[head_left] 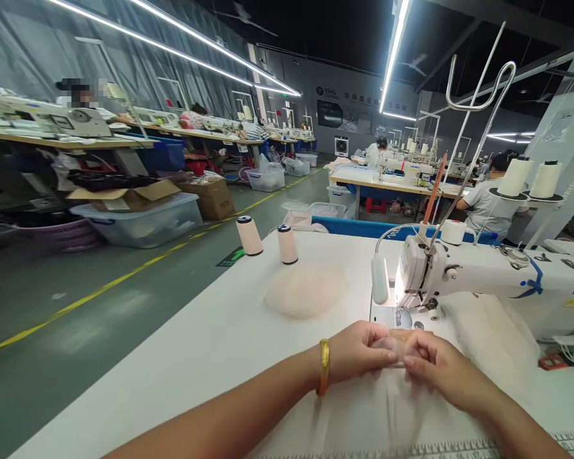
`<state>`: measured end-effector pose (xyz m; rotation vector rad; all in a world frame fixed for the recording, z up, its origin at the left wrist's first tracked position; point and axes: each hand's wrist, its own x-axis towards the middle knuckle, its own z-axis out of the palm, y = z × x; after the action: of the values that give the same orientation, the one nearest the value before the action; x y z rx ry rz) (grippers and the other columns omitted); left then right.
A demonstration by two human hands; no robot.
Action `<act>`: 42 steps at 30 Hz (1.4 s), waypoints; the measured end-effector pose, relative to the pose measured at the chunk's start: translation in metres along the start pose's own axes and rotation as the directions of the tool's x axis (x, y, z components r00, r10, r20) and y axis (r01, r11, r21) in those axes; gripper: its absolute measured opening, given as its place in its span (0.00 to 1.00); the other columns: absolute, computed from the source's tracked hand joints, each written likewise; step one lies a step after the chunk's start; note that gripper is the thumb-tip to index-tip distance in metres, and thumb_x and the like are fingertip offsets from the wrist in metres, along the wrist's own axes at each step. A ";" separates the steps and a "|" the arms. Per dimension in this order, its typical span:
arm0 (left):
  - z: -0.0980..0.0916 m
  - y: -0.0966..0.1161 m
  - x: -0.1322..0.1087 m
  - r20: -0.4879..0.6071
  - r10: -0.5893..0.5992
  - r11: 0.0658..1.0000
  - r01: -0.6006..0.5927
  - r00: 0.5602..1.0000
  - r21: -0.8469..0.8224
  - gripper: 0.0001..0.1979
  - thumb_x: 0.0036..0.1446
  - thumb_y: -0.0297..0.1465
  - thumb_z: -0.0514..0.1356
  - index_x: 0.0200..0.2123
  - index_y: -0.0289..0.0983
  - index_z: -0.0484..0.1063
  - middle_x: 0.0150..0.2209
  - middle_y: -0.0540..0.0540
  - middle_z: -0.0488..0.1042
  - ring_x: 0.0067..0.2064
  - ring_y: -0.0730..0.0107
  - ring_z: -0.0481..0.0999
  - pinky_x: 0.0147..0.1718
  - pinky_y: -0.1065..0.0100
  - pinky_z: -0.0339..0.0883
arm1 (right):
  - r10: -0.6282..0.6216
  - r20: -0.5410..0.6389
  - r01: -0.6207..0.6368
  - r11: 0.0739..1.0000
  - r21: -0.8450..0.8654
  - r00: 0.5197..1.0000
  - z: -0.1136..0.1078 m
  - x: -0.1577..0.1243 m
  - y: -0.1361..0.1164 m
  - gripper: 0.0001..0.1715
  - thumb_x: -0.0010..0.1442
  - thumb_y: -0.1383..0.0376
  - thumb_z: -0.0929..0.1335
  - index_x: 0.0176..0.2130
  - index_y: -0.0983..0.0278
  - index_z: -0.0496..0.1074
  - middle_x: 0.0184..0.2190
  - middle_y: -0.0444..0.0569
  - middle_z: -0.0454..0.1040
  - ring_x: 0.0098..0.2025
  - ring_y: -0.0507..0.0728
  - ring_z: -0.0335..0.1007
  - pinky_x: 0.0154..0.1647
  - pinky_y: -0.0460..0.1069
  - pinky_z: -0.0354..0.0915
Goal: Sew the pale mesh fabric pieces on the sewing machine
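Both hands pinch a piece of thin, sheer pale fabric (387, 398) just in front of the sewing machine (463, 271). My left hand (358, 347), with a gold bangle at the wrist, has thumb and fingers closed on its left part. Close beside it, my right hand (440, 366) grips the same fabric between thumb and fingers. The needle area, lit by a small lamp (379, 280), lies right behind the fingertips. A flat pile of sheer beige pieces (306, 290) rests on the table left of the machine, and more sheer fabric (492, 331) lies to its right.
Two pale pink thread cones (249, 236) stand at the table's far left edge. White thread cones (514, 177) sit on a stand at right. A red-handled tool (552, 362) lies right of the fabric. A measuring tape strip (452, 449) runs along the near edge. Other people sit at machines beyond.
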<state>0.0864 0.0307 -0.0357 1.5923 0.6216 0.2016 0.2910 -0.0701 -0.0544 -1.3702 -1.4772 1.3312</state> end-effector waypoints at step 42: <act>0.020 -0.016 0.021 -0.349 0.133 0.990 -0.139 0.927 0.008 0.11 0.47 0.39 0.62 0.25 0.38 0.65 0.28 0.53 0.70 0.23 0.76 0.64 0.20 0.73 0.57 | -0.305 -0.312 0.203 0.926 -0.320 0.900 0.013 0.019 0.010 0.14 0.69 0.57 0.66 0.33 0.60 0.71 0.27 0.42 0.69 0.29 0.53 0.63 0.31 0.46 0.60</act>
<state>0.1092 0.0240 -0.0588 1.5973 0.7794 0.6029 0.2774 -0.0549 -0.0695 -1.4396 -1.5643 0.6795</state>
